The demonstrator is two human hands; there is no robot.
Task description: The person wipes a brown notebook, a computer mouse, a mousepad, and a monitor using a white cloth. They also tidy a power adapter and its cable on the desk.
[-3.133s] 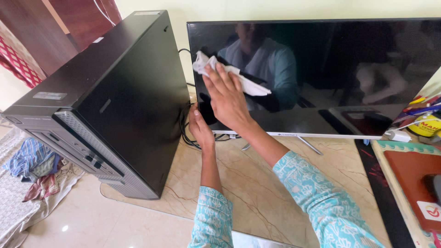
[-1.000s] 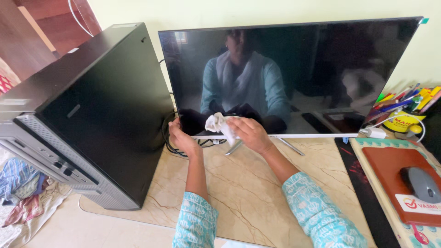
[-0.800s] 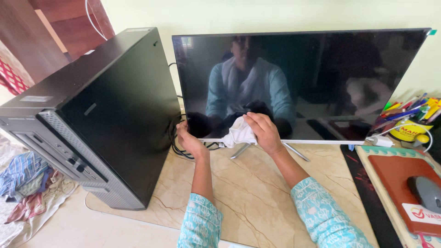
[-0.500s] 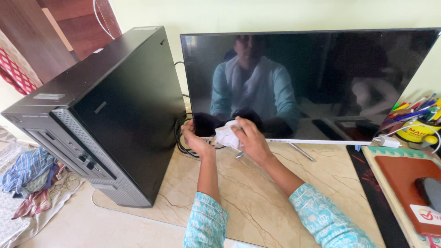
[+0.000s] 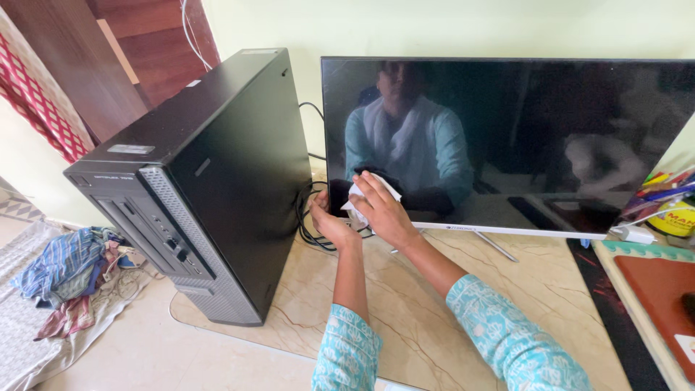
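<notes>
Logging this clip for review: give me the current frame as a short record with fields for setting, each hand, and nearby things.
setting: marble-look desk against a pale wall
left hand: grips the lower left corner of the monitor
right hand: presses a white cloth on the screen near that corner
monitor state: off, dark, reflecting the person
left of monitor: black computer tower, upright; cables between them
right edge: pen cup, red pad
floor: heap of clothes

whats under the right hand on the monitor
A crumpled white cloth is pressed by the right hand against the lower left corner of the monitor. Only its edges show; the rest, and the screen beneath, is covered.
</notes>
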